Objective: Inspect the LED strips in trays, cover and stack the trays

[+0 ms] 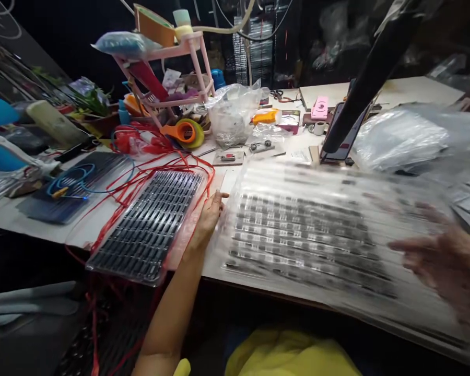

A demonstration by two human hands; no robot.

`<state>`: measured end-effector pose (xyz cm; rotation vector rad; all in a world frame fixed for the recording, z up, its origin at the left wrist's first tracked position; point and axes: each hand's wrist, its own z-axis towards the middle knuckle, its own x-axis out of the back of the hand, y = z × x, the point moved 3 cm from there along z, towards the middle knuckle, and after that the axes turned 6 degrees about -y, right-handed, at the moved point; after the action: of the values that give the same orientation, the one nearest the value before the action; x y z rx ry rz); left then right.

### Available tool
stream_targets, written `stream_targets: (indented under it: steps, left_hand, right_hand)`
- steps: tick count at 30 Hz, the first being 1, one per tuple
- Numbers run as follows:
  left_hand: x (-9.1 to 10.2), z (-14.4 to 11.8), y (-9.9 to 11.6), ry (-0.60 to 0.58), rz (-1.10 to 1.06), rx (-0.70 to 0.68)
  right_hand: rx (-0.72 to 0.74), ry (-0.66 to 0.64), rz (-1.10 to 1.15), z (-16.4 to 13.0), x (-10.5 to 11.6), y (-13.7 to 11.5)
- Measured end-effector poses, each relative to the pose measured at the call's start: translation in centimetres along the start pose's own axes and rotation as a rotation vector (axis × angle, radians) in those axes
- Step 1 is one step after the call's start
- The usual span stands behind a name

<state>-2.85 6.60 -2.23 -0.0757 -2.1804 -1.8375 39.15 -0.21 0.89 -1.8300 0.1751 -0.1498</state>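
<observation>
A clear plastic bag, blurred by motion, lies across the white table in front of me. Inside or beneath it shows a tray with rows of dark parts; which of the two I cannot tell. My left hand is at the bag's left edge, its fingers curled and closed on the plastic. Over the right part of the bag is my right hand, smeared by motion, with fingers stretched out and apart. To the left of my left forearm, another clear tray filled with rows of black parts rests among red plastic ribbons.
A pink rack stands behind the left tray, near orange tape. A phone leans behind a black arm. Crumpled plastic bags lie at right. Blue cable rests on flat sheets at left.
</observation>
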Motion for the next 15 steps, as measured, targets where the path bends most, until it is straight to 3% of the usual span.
stream_targets:
  steps: [4, 8, 11, 15]
  left_hand:
    - [0.0, -0.3, 0.3, -0.078, -0.001, -0.020]
    - [-0.1, -0.6, 0.4, -0.127, 0.093, -0.055]
    - [-0.1, -0.4, 0.3, -0.115, 0.207, -0.096]
    - [-0.2, -0.4, 0.6, -0.074, 0.359, -0.145]
  right_hand:
    - [-0.085, -0.133, -0.018, 0.7, -3.3, -1.5]
    - [-0.128, -0.138, -0.049, 2.5, -3.2, -1.2]
    - [-0.040, -0.134, -0.187, 3.8, -2.0, -0.3]
    - [0.261, -0.026, -0.656, 4.2, -0.7, 0.6]
